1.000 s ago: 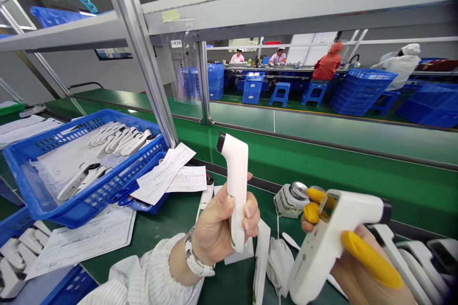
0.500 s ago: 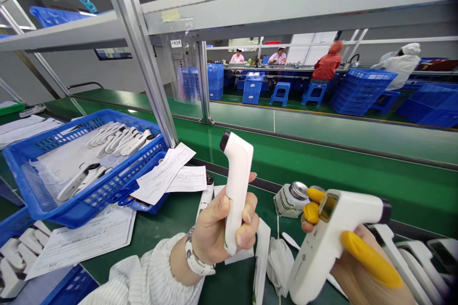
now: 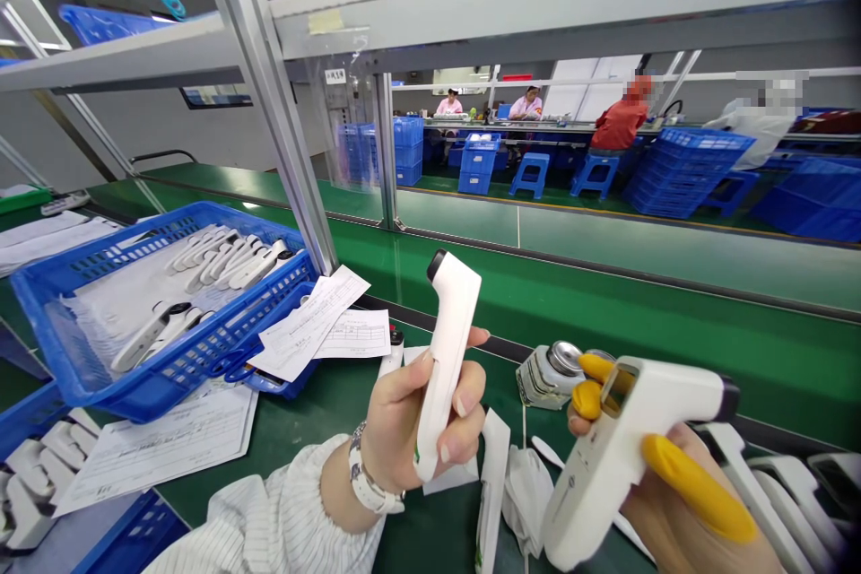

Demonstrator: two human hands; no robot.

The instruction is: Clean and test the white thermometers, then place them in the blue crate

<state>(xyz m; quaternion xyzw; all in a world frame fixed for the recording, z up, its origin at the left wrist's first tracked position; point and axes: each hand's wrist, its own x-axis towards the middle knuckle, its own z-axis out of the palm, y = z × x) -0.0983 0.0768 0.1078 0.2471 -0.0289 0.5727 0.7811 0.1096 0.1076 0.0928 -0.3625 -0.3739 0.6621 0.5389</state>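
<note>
My left hand (image 3: 417,421) is wrapped round the grip of a white gun-shaped thermometer (image 3: 446,350), held upright with its black lens tip pointing up and left. My right hand (image 3: 673,484), with yellow finger cots on several fingers, grips a second white thermometer (image 3: 625,448) tilted to the right, its small screen facing me. Both are held above the green bench (image 3: 323,404). A small metal-capped bottle (image 3: 548,372) stands on the bench between the two hands.
A blue basket (image 3: 134,359) with several white thermometers sits at left, printed sheets (image 3: 316,327) beside and under it. More white thermometers lie at the right edge (image 3: 794,484). A grey frame post (image 3: 282,134) rises behind. Other people sit at benches far off.
My left hand has tilted its thermometer to the right, the head moving right and slightly forward. My right hand and its thermometer have stayed put.
</note>
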